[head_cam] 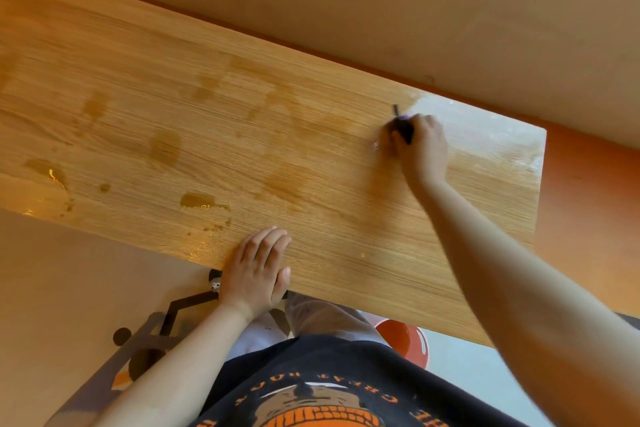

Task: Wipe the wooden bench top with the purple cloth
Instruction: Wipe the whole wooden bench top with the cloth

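Your right hand [420, 146] curls around the bunched purple cloth [404, 130], pressing it onto the surface [311, 166] near its far right corner. Your left hand [256, 270] lies flat, fingers straight, on the near edge, likely to brace your reach. Wet patches [197, 199] show toward the left.
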`<control>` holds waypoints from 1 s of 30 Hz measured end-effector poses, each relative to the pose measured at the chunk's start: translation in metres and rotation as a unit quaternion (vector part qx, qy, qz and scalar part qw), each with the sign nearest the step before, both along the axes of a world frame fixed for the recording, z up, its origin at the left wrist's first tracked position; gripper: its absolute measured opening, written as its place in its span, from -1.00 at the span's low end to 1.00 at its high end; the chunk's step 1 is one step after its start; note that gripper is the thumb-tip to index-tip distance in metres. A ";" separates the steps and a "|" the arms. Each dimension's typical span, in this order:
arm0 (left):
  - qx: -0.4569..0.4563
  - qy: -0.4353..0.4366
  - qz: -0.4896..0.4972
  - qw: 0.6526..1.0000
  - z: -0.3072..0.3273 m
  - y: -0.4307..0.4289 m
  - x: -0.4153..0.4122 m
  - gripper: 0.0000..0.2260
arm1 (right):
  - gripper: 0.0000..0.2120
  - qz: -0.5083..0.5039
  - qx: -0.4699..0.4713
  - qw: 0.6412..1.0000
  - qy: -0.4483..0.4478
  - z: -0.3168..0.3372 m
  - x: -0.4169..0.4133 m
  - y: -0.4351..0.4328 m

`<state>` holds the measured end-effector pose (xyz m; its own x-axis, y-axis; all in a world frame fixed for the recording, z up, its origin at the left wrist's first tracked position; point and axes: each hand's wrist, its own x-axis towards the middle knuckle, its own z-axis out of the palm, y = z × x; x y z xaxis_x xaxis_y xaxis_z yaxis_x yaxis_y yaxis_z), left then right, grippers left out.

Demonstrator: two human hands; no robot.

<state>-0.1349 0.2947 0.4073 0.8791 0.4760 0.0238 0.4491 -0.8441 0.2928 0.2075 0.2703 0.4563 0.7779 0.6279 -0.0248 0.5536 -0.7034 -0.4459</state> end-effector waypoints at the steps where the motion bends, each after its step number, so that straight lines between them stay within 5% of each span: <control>1: -0.001 0.000 0.001 1.000 0.000 0.001 0.001 -0.55 | -0.75 0.039 0.015 0.999 0.010 -0.001 -0.020 0.010; 6: -0.008 0.005 0.005 1.000 0.002 0.000 0.002 -0.57 | -0.75 0.193 0.039 0.980 0.005 -0.004 -0.072 0.032; 9: -0.008 0.004 0.005 1.000 0.002 0.000 0.003 -0.57 | -0.75 0.199 0.042 0.979 0.019 -0.004 -0.040 0.017; 20: 0.002 0.006 0.006 1.000 0.002 -0.001 0.002 -0.55 | -0.82 -0.137 -0.014 0.990 -0.011 0.002 0.097 -0.014; 30: 0.009 0.000 0.006 1.000 0.006 -0.001 0.003 -0.55 | -0.77 0.177 0.048 0.983 -0.008 -0.009 -0.038 0.058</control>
